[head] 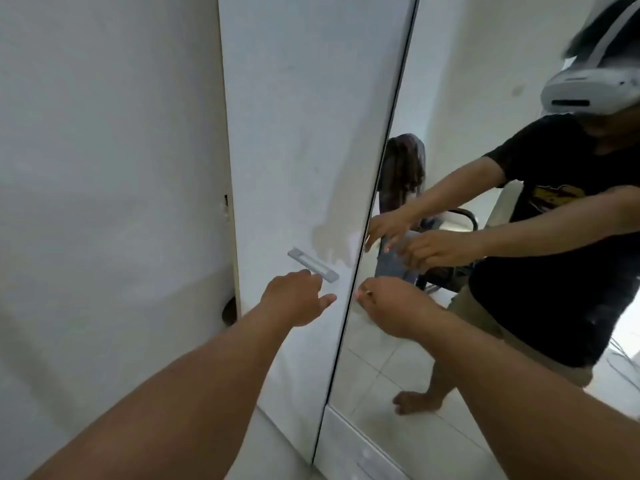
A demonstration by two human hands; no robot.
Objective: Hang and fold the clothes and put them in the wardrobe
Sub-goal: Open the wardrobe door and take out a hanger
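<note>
Two bare hands reach toward the wardrobe front. Left hand (298, 297): fingers loosely extended, thumb out to the side, holding nothing; fingertips just below the grey recessed handle (313, 265), at or very near its lower edge, contact not resolvable. Right hand (384, 304): at the dark vertical seam between the two doors, fingers bent toward the mirror edge; whether they grip the edge cannot be told, since the fingertips are blurred. White wardrobe door (294, 133) stands closed, a scuffed, discoloured patch just above and right of the handle. Beside it, the mirrored door (433, 323) reflects the person: black T-shirt, khaki shorts, barefoot on pale floor tiles, white headset on the head. Also in reflection, behind the person, a chair (403, 202) with dark clothes draped over its back. Left of the wardrobe, plain white wall (104, 168).
</note>
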